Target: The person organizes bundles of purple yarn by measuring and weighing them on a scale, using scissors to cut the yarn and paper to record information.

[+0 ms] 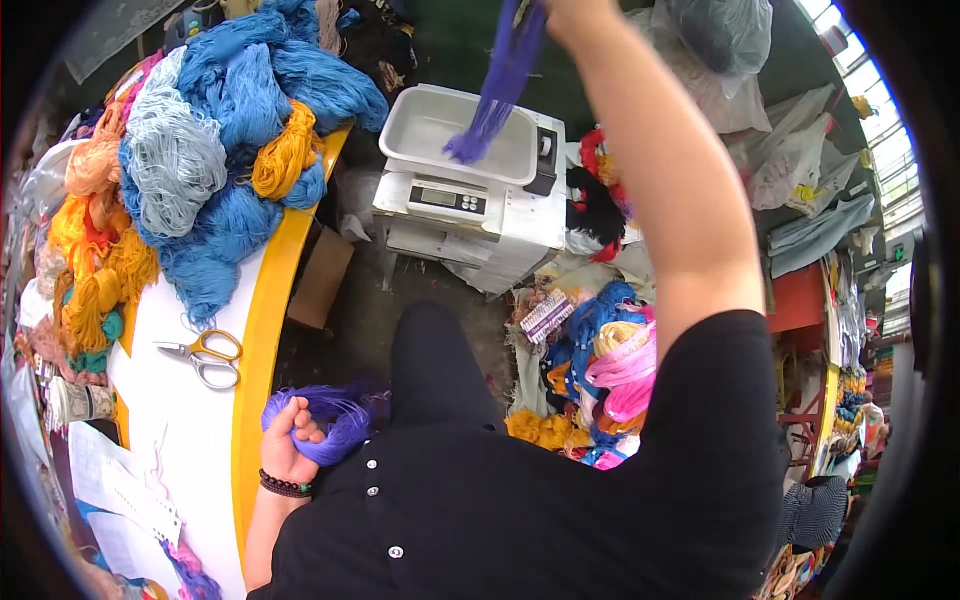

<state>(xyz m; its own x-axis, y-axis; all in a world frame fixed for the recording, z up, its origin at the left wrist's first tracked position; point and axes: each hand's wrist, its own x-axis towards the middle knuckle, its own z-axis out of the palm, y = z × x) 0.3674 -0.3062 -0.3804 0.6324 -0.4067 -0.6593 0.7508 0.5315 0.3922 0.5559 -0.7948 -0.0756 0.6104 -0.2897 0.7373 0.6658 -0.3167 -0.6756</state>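
Dark workroom floor (362, 315) shows between a white, yellow-edged worktop (205, 435) on the left and, on the right, plastic bags (720, 40) and piled yarn. Largest on the worktop is a heap of blue yarn (235, 110), topped by a pale-blue skein (175, 165) and a mustard skein (285, 155). Beside it, a digital scale (448, 201) stands on a white box-like stand (525, 235) and carries a shallow white tray (420, 130). Pink yarn (625, 375) lies among blue hanks below the raised arm.

Of the 2 hands, the right hand (582, 15) is up at the frame's top edge, partly cut off, its grip closed around a bundle of purple yarn (497, 90). That bundle hangs over the tray; whether its ends touch the bottom, I cannot tell. Near the lap, the left hand (292, 442) curls its fingers around a looped purple skein (345, 425), just beside the worktop's edge. Scissors (192, 350) lie flat, apart from both hands. Smallest are the dark beaded bracelets (285, 487) on the left wrist.

A sideways swing could hook the bundle's loose ends over the tray's rim and shift it. A slack left grip could drop fine strands floorward, where they would tangle.
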